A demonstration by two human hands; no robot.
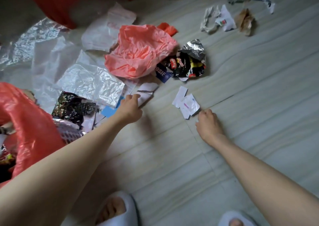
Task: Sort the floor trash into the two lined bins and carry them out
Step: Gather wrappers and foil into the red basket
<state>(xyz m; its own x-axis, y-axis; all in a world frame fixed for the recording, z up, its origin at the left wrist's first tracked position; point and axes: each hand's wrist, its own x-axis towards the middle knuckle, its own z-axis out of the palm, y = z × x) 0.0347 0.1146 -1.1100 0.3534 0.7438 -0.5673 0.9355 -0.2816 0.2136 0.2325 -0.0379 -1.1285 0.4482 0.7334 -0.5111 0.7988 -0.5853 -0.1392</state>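
My left hand (131,107) reaches forward and pinches the near edge of a torn white paper scrap (147,92) lying on the pale floor. My right hand (208,123) hovers just right of a small cluster of white paper scraps (187,104), its fingers curled with nothing visibly in them. A bin lined with a red bag (29,122) stands at my left and holds wrappers. Another red bin (77,3) is at the top left. A crumpled coral plastic bag (138,53) lies beyond my left hand.
Black snack wrappers (185,67) with silver foil (194,48) lie beside the coral bag. Clear plastic sheets (89,82) spread to the left. More paper scraps (217,18) and brown paper (245,21) sit far right. My white slippers (119,208) are at the bottom.
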